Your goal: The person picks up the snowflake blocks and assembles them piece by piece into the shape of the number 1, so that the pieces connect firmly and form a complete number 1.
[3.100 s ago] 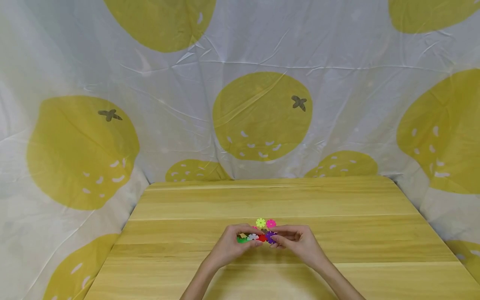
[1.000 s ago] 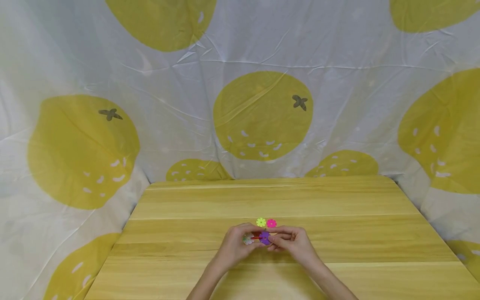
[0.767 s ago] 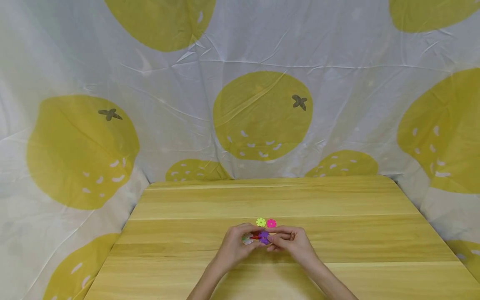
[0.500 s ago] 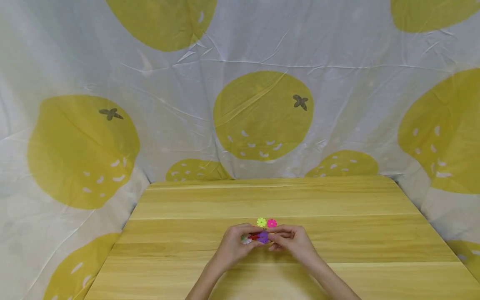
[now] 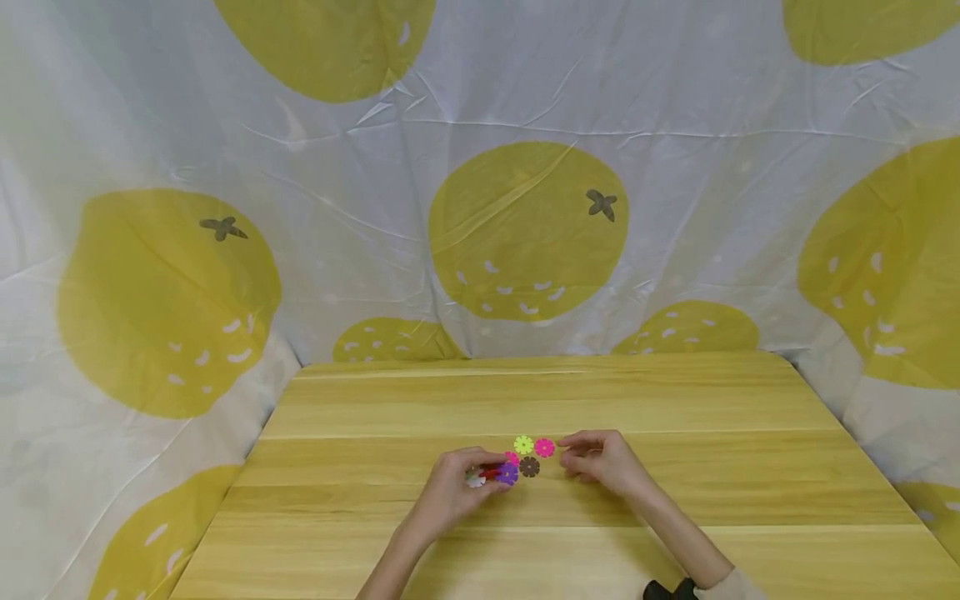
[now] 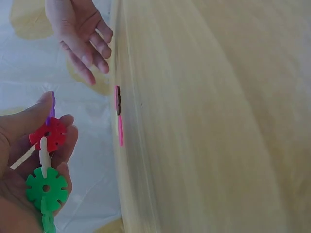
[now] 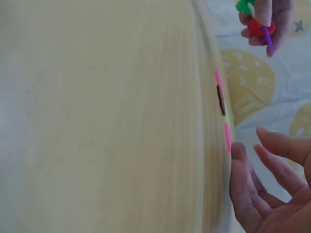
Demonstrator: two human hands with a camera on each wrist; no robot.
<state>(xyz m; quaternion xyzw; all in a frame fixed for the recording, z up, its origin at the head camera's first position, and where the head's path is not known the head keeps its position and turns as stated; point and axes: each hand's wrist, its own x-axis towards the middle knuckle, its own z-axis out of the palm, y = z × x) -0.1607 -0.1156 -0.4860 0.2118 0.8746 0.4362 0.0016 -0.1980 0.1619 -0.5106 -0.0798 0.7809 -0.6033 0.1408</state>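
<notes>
My left hand [image 5: 450,490] pinches a linked chain of notched plastic snowflake discs just above the table. The purple disc [image 5: 507,474] forms its right end, under thumb and fingers. In the left wrist view, a red disc [image 6: 48,135], a white disc [image 6: 44,158] and a green disc [image 6: 47,188] follow, slotted into one another, with more green below. My right hand [image 5: 604,462] holds nothing; its fingers are spread and loosely bent. It hovers right of a loose pink disc [image 5: 544,448]. A brown disc [image 5: 529,467] lies between the two hands.
A yellow-green disc [image 5: 523,445] lies left of the pink one. Another pink disc [image 5: 512,459] is partly covered by the left hand's chain. The wooden table [image 5: 712,467] reaches back to a lemon-patterned cloth [image 5: 675,208].
The purple disc was brought against the red one between both hands. The right hand has let go of it and moved right; the left hand has shifted left with the chain, uncovering the brown disc.
</notes>
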